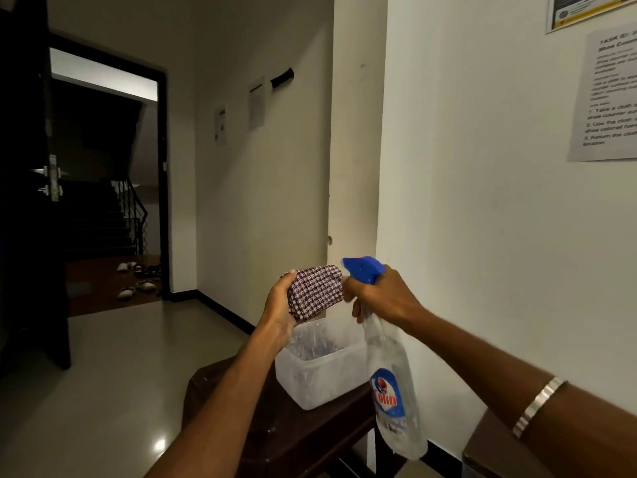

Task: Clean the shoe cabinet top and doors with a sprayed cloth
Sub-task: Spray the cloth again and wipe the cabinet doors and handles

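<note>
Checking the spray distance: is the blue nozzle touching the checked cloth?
Cannot tell. In the head view the blue nozzle overlaps the upper right edge of the checked cloth; no gap or contact shows plainly.

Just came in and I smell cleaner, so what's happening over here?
A person is getting a cloth ready for wiping. The left hand holds a folded checked cloth up in the air, and the right hand grips a clear spray bottle with its blue nozzle aimed at the cloth. Both are above a translucent plastic tub sitting on a dark wooden table by the wall. No wiping is underway.
</note>
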A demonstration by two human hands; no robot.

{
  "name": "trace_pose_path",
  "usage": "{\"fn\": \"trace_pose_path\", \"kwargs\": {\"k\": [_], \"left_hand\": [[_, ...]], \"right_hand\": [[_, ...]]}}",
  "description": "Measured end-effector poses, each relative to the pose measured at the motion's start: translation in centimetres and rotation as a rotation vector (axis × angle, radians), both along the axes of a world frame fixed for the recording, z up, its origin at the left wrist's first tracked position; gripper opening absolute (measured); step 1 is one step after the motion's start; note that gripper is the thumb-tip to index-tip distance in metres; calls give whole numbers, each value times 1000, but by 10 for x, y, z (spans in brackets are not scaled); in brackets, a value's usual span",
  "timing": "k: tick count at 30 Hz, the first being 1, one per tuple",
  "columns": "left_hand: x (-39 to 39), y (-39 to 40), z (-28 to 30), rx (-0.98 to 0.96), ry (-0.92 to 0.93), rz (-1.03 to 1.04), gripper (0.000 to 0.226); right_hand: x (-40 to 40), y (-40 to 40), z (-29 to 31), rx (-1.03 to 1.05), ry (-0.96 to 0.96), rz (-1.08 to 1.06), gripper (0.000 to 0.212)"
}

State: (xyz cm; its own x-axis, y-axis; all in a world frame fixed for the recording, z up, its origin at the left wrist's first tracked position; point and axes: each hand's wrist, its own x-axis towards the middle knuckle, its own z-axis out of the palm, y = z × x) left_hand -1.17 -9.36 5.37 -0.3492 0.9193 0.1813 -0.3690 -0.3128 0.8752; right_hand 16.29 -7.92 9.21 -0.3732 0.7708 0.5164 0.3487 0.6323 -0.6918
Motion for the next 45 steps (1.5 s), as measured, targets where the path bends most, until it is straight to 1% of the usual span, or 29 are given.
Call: {"fn": "trace_pose_path", "kwargs": {"k": [5, 9, 13, 18, 21, 23, 27, 30, 32, 34, 35, 37, 39, 40, 45], "left_hand": [[-6, 18, -9, -20, 46, 62, 32], [-15, 34, -22, -56, 44, 125, 31], [-27, 47, -38, -84, 69, 192, 30], [-44, 56, -65, -104, 129, 241, 30], [-51, 61, -68, -92, 147, 231, 23], [-53, 64, -69, -83, 165, 231, 24], [-54, 70, -73, -71, 186, 238, 29], [-55, 73, -75, -58, 158, 233, 31], [-56, 74, -75, -47, 153, 225, 31], [-54, 75, -76, -38, 170, 224, 27], [-54, 74, -76, -31, 173, 225, 23], [-53, 74, -76, -24, 172, 233, 19], [-53, 72, -75, -22, 160, 230, 20], [-53, 70, -74, -19, 144, 222, 21], [-50, 57, -65, -11, 30, 179, 31]], "right_hand": [[-9, 24, 43, 65, 82, 36, 23], [-17, 44, 81, 124, 175, 54, 27], [-24, 72, 94, 148, 221, 46, 35], [-38, 109, 66, 129, 187, 12, 39], [-45, 131, 41, 105, 129, 10, 43], [-47, 143, 25, 55, 69, 33, 43], [-44, 165, -6, -45, -22, 100, 35], [-39, 176, -20, -91, -39, 137, 37], [-34, 180, -20, -142, -16, 187, 42], [-30, 182, -20, -234, -11, 219, 52], [-29, 183, -21, -265, -18, 212, 54], [-31, 181, -27, -281, -39, 174, 48], [-33, 177, -34, -269, -66, 122, 40], [-34, 175, -38, -258, -65, 92, 40], [-27, 158, -45, -261, -62, -34, 56]]}}
